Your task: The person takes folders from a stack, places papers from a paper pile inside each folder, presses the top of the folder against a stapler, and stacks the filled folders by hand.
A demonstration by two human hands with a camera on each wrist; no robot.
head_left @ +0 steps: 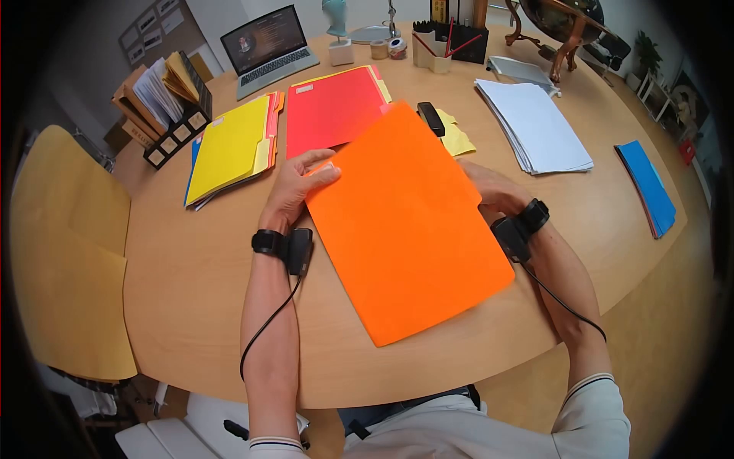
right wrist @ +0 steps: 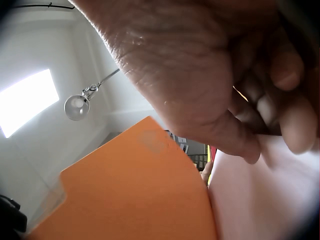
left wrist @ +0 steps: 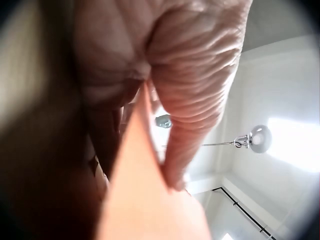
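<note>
An orange folder (head_left: 409, 237) is held up, tilted, over the near middle of the table. At its left edge, my left hand (head_left: 294, 187) grips it, thumb on the front face; in the left wrist view the hand (left wrist: 190, 65) has the folder (left wrist: 145, 185) between thumb and fingers. My right hand (head_left: 491, 187) is at the right edge, its fingers partly hidden behind the folder. In the right wrist view, the thumb and curled fingers of that hand (right wrist: 200, 75) pinch a pale surface (right wrist: 255, 195) beside the orange cover (right wrist: 135, 185); whether it is paper or the folder's inside, I cannot tell.
A red folder (head_left: 332, 111) and yellow folders (head_left: 233, 153) lie behind and left. White papers (head_left: 535, 126) and a blue folder (head_left: 648, 183) lie right. A black stapler-like object (head_left: 431, 119), laptop (head_left: 267, 46), file holder (head_left: 180, 134) and pen holder (head_left: 433, 57) stand farther back.
</note>
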